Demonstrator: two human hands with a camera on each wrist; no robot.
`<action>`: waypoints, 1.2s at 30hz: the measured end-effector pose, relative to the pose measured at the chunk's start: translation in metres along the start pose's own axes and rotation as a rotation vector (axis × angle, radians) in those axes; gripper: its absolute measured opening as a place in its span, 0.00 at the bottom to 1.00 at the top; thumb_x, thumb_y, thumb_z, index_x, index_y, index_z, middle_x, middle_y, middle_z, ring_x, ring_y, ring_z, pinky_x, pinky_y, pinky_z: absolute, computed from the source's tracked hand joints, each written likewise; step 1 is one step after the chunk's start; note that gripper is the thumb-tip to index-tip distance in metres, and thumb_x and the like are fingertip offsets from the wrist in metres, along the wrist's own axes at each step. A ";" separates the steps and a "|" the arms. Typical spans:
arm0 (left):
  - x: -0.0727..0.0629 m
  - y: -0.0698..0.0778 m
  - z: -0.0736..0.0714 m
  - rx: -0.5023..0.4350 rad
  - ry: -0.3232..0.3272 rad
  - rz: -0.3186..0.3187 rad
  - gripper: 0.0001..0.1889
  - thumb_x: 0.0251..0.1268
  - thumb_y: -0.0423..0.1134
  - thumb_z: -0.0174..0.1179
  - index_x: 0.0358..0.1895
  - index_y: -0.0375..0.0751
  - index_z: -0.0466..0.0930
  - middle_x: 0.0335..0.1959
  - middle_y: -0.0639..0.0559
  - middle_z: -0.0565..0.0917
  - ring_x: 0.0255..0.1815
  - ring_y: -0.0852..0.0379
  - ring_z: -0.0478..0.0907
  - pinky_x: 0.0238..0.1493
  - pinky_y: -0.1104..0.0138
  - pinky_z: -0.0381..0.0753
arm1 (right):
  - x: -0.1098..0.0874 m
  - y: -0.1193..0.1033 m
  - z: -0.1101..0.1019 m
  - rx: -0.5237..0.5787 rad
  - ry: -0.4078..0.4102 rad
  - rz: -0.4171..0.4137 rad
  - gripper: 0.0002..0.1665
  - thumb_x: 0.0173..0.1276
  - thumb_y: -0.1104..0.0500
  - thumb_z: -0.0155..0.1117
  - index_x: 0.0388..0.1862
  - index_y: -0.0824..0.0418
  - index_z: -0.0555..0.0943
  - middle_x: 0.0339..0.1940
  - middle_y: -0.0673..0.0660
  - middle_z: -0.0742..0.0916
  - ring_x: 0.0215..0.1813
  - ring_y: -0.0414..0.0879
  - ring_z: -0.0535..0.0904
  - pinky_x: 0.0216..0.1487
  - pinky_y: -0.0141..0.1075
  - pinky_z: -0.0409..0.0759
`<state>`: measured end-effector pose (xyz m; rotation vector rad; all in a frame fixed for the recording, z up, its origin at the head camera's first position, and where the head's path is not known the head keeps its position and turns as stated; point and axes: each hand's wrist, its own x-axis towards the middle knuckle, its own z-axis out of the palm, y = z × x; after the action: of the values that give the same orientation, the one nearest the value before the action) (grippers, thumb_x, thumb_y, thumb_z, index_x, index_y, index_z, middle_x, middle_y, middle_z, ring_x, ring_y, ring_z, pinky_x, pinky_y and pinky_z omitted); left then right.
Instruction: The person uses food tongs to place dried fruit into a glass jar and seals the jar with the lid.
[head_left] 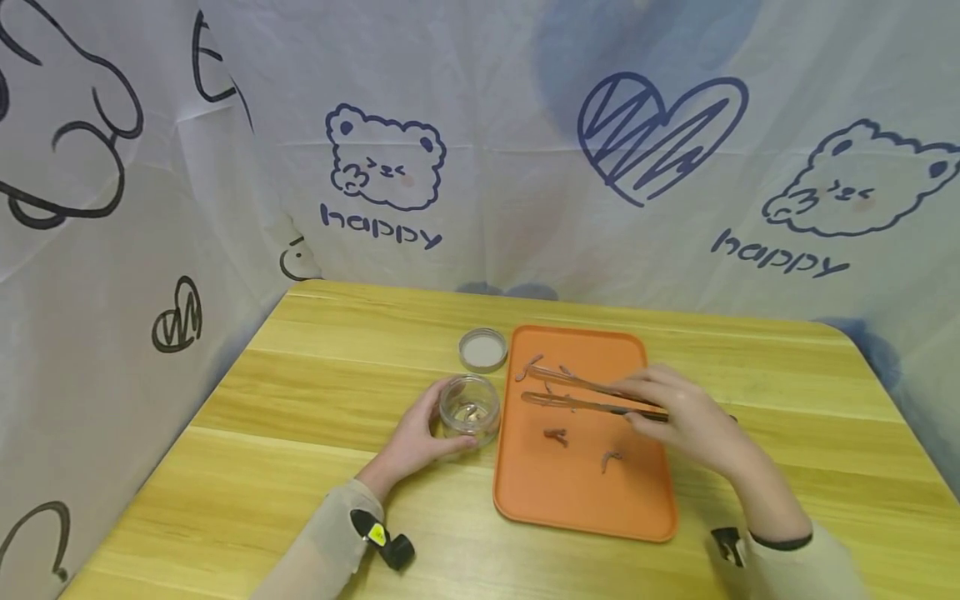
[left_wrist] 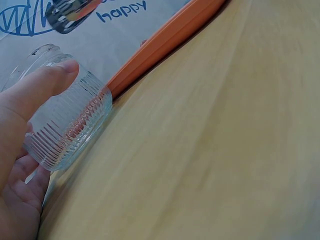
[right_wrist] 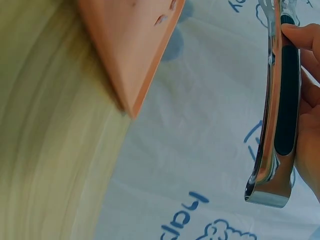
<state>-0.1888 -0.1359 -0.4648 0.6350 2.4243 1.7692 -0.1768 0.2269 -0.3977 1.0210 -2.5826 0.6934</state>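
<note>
My left hand grips a clear glass jar, thumb on one side and fingers round the other. The jar stands open at the tray's left edge, with a few small bits visible inside. Ribbed glass shows on the jar in the left wrist view. My right hand holds metal tongs with dark grips, their arms spread over the orange tray. Several small brownish, worm-like pieces lie on the tray, some near the tongs' tips. Whether the tips touch any piece I cannot tell.
A round jar lid lies on the wooden table behind the jar, close to the tray's left edge. White cloth with blue drawings hangs behind the table, and more cloth hangs at the left.
</note>
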 end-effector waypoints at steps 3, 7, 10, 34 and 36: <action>0.000 0.001 0.000 0.002 0.003 -0.008 0.45 0.45 0.30 0.75 0.69 0.31 0.59 0.64 0.33 0.68 0.66 0.39 0.65 0.69 0.51 0.60 | -0.008 0.003 -0.004 -0.006 0.005 0.008 0.25 0.53 0.67 0.74 0.52 0.57 0.82 0.46 0.49 0.82 0.46 0.43 0.77 0.38 0.39 0.82; -0.001 0.002 0.000 0.012 0.006 -0.019 0.45 0.45 0.30 0.75 0.69 0.32 0.59 0.64 0.34 0.68 0.66 0.39 0.65 0.69 0.53 0.60 | -0.019 0.007 -0.009 -0.014 0.018 0.011 0.26 0.51 0.69 0.74 0.51 0.57 0.83 0.45 0.50 0.82 0.45 0.43 0.77 0.37 0.39 0.82; -0.001 0.002 0.000 0.015 0.005 -0.020 0.45 0.45 0.31 0.75 0.69 0.32 0.59 0.64 0.34 0.68 0.66 0.40 0.65 0.69 0.53 0.60 | -0.027 0.009 -0.012 -0.028 0.023 0.013 0.26 0.50 0.70 0.74 0.51 0.58 0.83 0.44 0.49 0.82 0.43 0.42 0.77 0.35 0.38 0.81; 0.000 0.002 0.001 -0.002 -0.003 0.007 0.44 0.46 0.29 0.74 0.69 0.31 0.59 0.65 0.33 0.67 0.67 0.38 0.64 0.70 0.52 0.59 | -0.096 0.024 -0.025 -0.093 -0.039 0.153 0.24 0.46 0.68 0.77 0.44 0.54 0.85 0.41 0.48 0.83 0.41 0.42 0.79 0.32 0.37 0.82; -0.001 0.002 0.000 -0.002 -0.003 0.009 0.44 0.46 0.29 0.74 0.69 0.31 0.59 0.65 0.33 0.67 0.67 0.38 0.63 0.70 0.52 0.59 | -0.098 0.025 -0.024 -0.085 -0.043 0.155 0.24 0.46 0.69 0.77 0.44 0.54 0.85 0.41 0.47 0.83 0.41 0.41 0.79 0.32 0.36 0.82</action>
<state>-0.1876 -0.1352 -0.4633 0.6485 2.4214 1.7719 -0.1225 0.3114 -0.4267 0.8252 -2.7250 0.5977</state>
